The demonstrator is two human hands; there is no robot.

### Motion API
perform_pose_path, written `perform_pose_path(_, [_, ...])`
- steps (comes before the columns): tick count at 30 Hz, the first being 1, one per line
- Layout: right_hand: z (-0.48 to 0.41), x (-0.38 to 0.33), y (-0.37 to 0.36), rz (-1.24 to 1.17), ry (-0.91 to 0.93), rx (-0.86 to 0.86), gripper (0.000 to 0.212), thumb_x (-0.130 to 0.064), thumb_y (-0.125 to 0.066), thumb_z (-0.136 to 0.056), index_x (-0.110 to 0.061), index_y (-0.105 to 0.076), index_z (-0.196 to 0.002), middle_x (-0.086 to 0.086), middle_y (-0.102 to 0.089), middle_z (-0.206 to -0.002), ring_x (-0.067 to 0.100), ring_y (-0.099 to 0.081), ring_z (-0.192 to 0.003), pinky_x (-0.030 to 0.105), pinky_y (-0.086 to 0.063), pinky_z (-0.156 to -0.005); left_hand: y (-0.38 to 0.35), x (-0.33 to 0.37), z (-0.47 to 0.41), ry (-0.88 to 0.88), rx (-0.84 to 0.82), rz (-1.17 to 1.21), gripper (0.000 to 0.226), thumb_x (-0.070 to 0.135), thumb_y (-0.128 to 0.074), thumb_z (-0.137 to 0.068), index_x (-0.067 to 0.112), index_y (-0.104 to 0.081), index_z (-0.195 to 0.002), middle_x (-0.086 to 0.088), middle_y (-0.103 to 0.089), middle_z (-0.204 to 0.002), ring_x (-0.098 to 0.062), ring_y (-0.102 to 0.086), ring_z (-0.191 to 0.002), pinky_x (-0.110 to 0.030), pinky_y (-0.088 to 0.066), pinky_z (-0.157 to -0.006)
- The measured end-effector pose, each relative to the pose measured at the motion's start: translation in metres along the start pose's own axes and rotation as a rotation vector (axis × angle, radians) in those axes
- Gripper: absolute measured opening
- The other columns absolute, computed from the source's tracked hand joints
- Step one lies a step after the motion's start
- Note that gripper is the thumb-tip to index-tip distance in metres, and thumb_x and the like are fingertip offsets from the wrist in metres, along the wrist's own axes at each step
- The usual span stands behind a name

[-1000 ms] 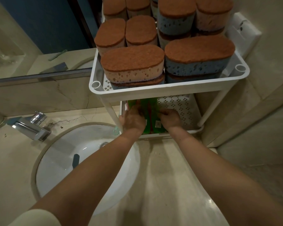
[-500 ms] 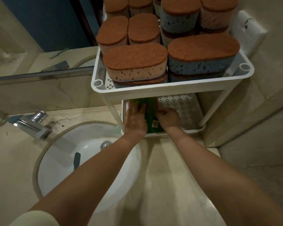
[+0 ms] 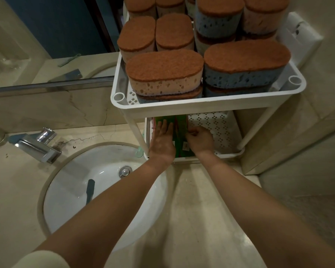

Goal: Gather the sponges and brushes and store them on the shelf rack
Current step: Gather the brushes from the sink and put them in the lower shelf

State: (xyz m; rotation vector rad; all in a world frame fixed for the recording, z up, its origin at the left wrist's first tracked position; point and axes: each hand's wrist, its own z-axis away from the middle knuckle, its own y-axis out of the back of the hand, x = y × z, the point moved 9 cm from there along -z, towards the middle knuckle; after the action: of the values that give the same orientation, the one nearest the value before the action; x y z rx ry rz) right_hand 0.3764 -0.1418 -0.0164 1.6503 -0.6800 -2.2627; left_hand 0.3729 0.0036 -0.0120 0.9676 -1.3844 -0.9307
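Green packs point(image 3: 179, 130): flat green packets with red edging and a small label. They lie lengthwise on the left part of the lower shelf point(image 3: 217, 130), their far ends hidden under the top shelf.
Left hand point(image 3: 161, 141): lies palm down on the left pack, fingers straight and together, pointing into the rack.
Right hand point(image 3: 200, 140): at the right edge of the packs, fingers curled in and pinching that edge; knuckles face up.
Lower shelf: white, with diamond-shaped holes; its right part is bare.
Rack point(image 3: 207, 105): white plastic, two tiers on round posts. It stands on the surface point(image 3: 201, 209) against the wall, just right of the sink.
Top shelf: packed with oval sponges point(image 3: 164, 68) stacked in layers, brown scouring side up. The bodies at front left are peach, those at front right blue point(image 3: 246, 78). More stacks stand behind them.
Green ring point(image 3: 139, 152): a small pale green piece beside the rack's front left leg; what it is I cannot tell.
Sink point(image 3: 70, 209): round white basin set into the surface, with a metal plug point(image 3: 125, 171) at the bottom.
Brush point(image 3: 90, 190): a dark handle lies inside the basin; its head is hidden behind the left forearm.
Tap point(image 3: 37, 144): chrome, at the sink's back left, spout angled toward the basin.
Surface: pale marble, glossy.
Mirror point(image 3: 46, 35): on the wall behind the tap.
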Motion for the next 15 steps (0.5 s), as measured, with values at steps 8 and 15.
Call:
perform_pose_path(8, [0.015, -0.006, 0.005, 0.04, 0.03, -0.048, 0.017, -0.022, -0.06, -0.088, -0.02, -0.067, -0.104, 0.0, -0.066, -0.097, 0.015, -0.06, -0.085, 0.023, -0.041, -0.065, 0.009, 0.008, 0.023, -0.038, -0.042, 0.057, 0.075, 0.0, -0.05, -0.092, 0.017, -0.014, -0.155, -0.005, -0.002, -0.163, -0.021, 0.004, -0.15, -0.032, -0.014, -0.121])
perform_pose_path(15, [0.064, -0.011, 0.021, 0.017, 0.163, 0.135, 0.025, -0.014, -0.058, -0.086, -0.02, -0.068, -0.108, 0.002, -0.065, -0.114, 0.021, -0.06, -0.103, 0.033, -0.05, -0.086, 0.033, 0.007, 0.086, -0.125, 0.037, 0.265, 0.067, -0.009, -0.041, -0.088, 0.019, -0.034, -0.149, -0.004, -0.023, -0.159, -0.021, -0.016, -0.148, -0.035, -0.023, -0.119])
